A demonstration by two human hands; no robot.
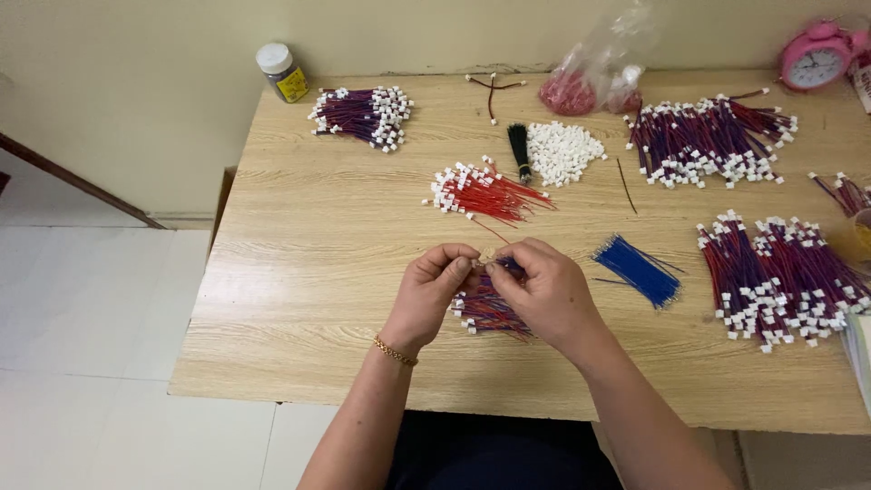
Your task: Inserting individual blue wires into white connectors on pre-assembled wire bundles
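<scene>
We take the heap of loose white connectors (564, 151) near the middle of the back of the wooden table (299, 272) as our landmark and go left to right.

Far to its left, at the table's back corner, stands a small jar with a white cap (281, 72), and just right of the jar lies a bundle of red-and-blue wires with white plugs (363, 115). Nearer the heap, to its front left, lies a fan of red wires with white plugs (483, 191). A short bunch of black wires (520, 151) touches the heap's left edge.

In front of the heap, well towards us, our left hand (434, 292) has its fingers curled shut, thumb and forefinger pinching a small white connector (483, 263) on a thin red wire; a gold bracelet (394, 351) sits at that wrist. Our right hand (544, 290) meets it fingertip to fingertip, fingers also closed on the same piece. Under both hands lies a small pile of red-and-blue wires (490, 310).

To the heap's front right lies a bundle of blue wires (638, 269). Behind and right of the heap sits a clear plastic bag (594, 68). Further right spread large piles of finished wires (708, 141), and at the far back corner stands a pink alarm clock (817, 54).
</scene>
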